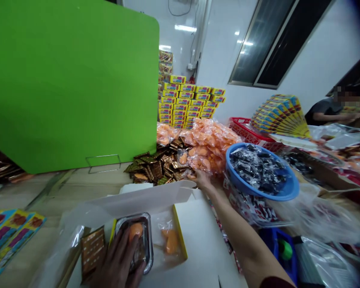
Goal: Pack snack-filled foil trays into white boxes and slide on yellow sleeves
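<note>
My left hand (pixel 118 256) lies over a foil tray (pixel 151 232), its fingers stretched out and slightly apart. The tray holds an orange piece (pixel 136 230) and something dark, partly covered by the fingers. It sits within an open white carton (pixel 204 232), beside a clear packet with an orange piece (pixel 170 241). A brown-gold sachet (pixel 91 250) lies left of my left hand. My right hand (pixel 202 181) reaches to the near edge of piled brown-gold sachets (pixel 156 170) and clear packets of orange pieces (pixel 210 140). What its fingertips touch cannot be made out.
A tall green board (pixel 78 84) stands at left. Yellow boxes (pixel 187 100) are stacked behind the piles. A blue basin (pixel 292 188) of dark wrapped items stands at right, before a red basket (pixel 238 122). Flat printed cartons (pixel 13 240) lie at left. Another person (pixel 327 110) is at far right.
</note>
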The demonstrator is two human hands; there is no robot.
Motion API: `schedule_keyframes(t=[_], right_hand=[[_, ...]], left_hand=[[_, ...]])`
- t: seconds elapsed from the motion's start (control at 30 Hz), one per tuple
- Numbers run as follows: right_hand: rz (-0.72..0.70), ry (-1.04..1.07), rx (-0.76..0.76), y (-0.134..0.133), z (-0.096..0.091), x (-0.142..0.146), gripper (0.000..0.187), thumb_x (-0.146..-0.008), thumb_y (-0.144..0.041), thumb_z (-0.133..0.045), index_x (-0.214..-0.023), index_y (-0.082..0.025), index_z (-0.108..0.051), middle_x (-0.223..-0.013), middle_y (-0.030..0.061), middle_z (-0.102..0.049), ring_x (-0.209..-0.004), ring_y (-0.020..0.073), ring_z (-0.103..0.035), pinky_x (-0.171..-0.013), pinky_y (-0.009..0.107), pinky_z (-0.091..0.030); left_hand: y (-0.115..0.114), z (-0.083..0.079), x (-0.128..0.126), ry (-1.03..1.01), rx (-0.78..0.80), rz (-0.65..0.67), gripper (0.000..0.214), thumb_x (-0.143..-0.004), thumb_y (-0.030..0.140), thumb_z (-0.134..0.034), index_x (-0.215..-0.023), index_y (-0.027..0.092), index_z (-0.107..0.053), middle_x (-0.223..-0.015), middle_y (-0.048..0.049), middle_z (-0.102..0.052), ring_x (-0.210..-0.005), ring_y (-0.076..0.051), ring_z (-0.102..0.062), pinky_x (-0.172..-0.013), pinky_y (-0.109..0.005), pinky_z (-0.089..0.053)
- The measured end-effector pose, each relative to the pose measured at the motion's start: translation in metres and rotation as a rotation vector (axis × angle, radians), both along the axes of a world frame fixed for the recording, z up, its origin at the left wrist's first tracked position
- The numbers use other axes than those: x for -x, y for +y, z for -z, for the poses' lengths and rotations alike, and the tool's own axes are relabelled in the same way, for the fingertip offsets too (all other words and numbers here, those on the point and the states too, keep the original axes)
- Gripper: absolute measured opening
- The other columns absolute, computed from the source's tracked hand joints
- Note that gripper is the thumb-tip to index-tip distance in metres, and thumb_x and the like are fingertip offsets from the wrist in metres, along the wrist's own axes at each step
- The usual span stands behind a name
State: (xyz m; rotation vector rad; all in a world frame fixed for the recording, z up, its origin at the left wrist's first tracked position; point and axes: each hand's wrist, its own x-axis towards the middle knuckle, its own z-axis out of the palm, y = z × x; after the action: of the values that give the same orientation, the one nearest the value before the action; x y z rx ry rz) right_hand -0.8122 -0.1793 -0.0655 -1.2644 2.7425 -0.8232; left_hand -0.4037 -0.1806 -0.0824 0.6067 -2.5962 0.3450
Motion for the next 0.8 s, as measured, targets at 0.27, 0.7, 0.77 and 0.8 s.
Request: schedule_keyframes(t=[0.27, 0.7, 0.77, 0.8], right_hand=[[0.170, -0.047, 0.611, 0.109, -0.038, -0.057, 0.027, -0.081, -0.042, -0.061, -0.090, -0.016, -0.059, -0.076, 0.0021, -0.059, -0.064, 0.0132, -0.052, -0.061, 0.025, -0.042], [-0.422, -0.283, 0.121, 0.087, -0.056, -0.222, 0.005, -0.081, -0.019, -0.052, -0.084, -0.021, -0.048, -0.066, -0.0017, -0.057, -0.057, 0.0136, -0.052, -0.053, 0.023, -0.033], [-0.385, -0.119, -0.003, 0.079, -0.056, -0.220, 0.007, -0.081, -0.014, -0.049, -0.084, -0.020, -0.051, -0.067, 0.0012, -0.061, -0.061, 0.0159, -0.055, -0.055, 0.024, -0.032], [-0.368, -0.075, -0.039, 0.079, -0.057, -0.218, 0.009, -0.081, -0.013, -0.048, -0.084, -0.019, -0.053, -0.068, 0.0024, -0.062, -0.063, 0.0167, -0.057, -0.056, 0.024, -0.031]], left_hand=[[0.018, -0.015, 0.005, -0.008, -0.209, -0.107, 0.049, -0.088, 0.040, -0.048, -0.129, 0.015, -0.052, -0.138, -0.0156, -0.050, -0.130, -0.034, -0.042, -0.099, -0.052, -0.045], [0.023, -0.033, 0.010, -0.076, -0.406, -0.159, 0.045, -0.090, 0.039, -0.044, -0.128, 0.016, -0.052, -0.137, -0.0168, -0.050, -0.130, -0.034, -0.042, -0.103, -0.057, -0.036], [0.025, -0.036, 0.010, -0.069, -0.422, -0.161, 0.043, -0.090, 0.038, -0.044, -0.126, 0.016, -0.053, -0.136, -0.0166, -0.051, -0.129, -0.034, -0.042, -0.102, -0.056, -0.036], [0.025, -0.037, 0.010, -0.064, -0.430, -0.162, 0.042, -0.090, 0.038, -0.044, -0.125, 0.017, -0.054, -0.135, -0.0166, -0.051, -0.128, -0.034, -0.043, -0.102, -0.056, -0.036]])
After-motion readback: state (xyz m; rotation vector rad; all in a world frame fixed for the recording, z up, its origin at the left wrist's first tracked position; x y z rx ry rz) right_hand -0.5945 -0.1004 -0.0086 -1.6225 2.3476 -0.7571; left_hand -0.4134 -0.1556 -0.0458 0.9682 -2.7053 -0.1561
